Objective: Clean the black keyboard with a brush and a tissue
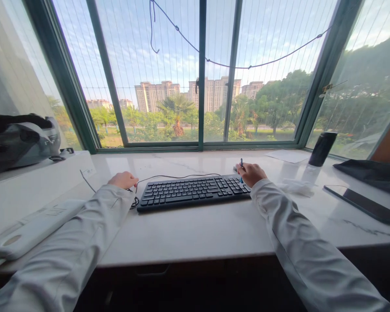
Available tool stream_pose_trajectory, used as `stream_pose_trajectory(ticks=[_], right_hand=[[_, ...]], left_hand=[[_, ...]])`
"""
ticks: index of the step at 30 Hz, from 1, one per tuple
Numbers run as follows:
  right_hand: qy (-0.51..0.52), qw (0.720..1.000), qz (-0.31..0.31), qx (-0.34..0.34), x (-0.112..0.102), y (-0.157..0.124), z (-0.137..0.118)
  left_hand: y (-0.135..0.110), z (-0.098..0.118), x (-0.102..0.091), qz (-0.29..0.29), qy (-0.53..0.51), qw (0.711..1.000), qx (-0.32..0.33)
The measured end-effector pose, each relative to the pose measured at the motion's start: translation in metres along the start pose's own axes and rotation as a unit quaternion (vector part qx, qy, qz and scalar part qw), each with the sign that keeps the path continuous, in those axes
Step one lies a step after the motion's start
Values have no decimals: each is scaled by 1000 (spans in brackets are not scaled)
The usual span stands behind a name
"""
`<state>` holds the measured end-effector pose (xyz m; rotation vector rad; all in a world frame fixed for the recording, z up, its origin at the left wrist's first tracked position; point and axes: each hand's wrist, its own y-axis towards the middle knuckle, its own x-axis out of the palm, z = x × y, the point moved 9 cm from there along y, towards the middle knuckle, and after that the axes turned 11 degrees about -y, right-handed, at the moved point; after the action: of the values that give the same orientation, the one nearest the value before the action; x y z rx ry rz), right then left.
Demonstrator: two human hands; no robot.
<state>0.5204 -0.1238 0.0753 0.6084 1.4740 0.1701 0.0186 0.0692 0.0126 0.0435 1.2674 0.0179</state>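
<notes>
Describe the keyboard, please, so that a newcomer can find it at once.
Below the wide window lies a white, grey-veined counter. On it, the black keyboard stretches from beside the left hand to the right hand. Unlike the black cylinder farther right, it is long, flat and covered in keys.

Room btwn kbd (188, 193) & counter edge (195, 259); cable coil (135, 202) blocks L, extent unclear.

We see a white veined countertop (195, 238) bearing a black keyboard (191, 190) in the middle, a dark flat device (360, 203) right, and a black bottle (323, 149) far right.
</notes>
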Motion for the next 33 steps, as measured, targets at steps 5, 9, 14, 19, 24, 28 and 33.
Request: stream_pose_trajectory(ticks=[5,9,14,19,24,28,33], right_hand=[[-8,1000,-11,-2,-1,-3,-7],[-5,1000,-22,-10,1,-5,-13],[7,1000,0,-9,-4,-5,-15],[19,1000,9,-3,-9,-7,-17],[28,999,14,5,-6,-7,-14],[68,997,24,7,-1,-2,-8],[159,986,41,13,1,5,1]], left_hand=[[-2,1,-1,2,6,1000,0],[-3,1,0,-5,2,1000,-4],[-3,2,4,-5,-5,1000,1],[-3,5,10,-13,-16,1000,9],[-7,9,9,-15,-15,1000,11],[-14,13,3,1,-11,1000,4],[-20,17,-6,27,-25,999,-13]])
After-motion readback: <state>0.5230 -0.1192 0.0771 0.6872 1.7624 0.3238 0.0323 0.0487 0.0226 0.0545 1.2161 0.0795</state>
